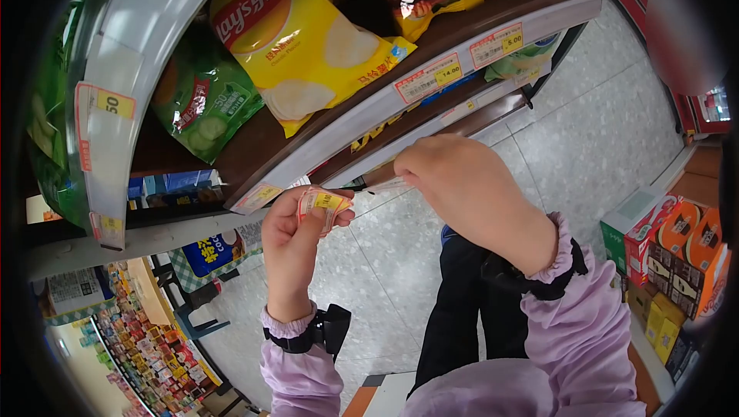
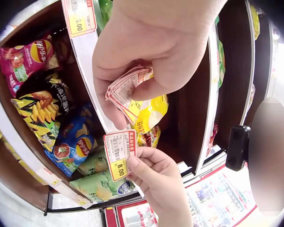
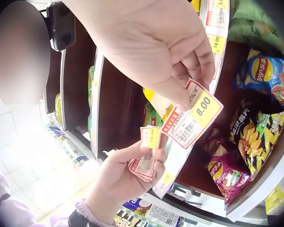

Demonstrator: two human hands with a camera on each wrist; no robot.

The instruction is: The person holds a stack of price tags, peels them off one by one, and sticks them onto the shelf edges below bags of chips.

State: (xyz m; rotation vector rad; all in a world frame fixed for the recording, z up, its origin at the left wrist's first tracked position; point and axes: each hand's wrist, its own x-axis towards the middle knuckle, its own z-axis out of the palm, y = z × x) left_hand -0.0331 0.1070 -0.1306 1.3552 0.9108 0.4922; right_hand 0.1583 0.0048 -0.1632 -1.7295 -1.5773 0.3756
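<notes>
My left hand [image 1: 291, 255] holds a small fanned stack of price tags [image 1: 327, 201] between thumb and fingers, white cards with red borders and yellow price patches. A 14.00 shows on the top one in the head view. Just to its right, my right hand [image 1: 473, 190] pinches a single price tag [image 3: 195, 116] by one end, thumb on one face. That tag reads 8.00 in both wrist views; the head view catches it almost edge-on. Both hands are in front of the shelf edge [image 1: 308, 159], close to each other. The right fingertips are partly hidden in the head view.
Bags of chips, one yellow [image 1: 300, 40] and one green [image 1: 204, 101], lie on the brown shelf. More price tags [image 1: 429, 78] sit in the shelf's edge strip. Boxes [image 1: 677, 247] are stacked at the right. Below is a grey tiled floor [image 1: 369, 271].
</notes>
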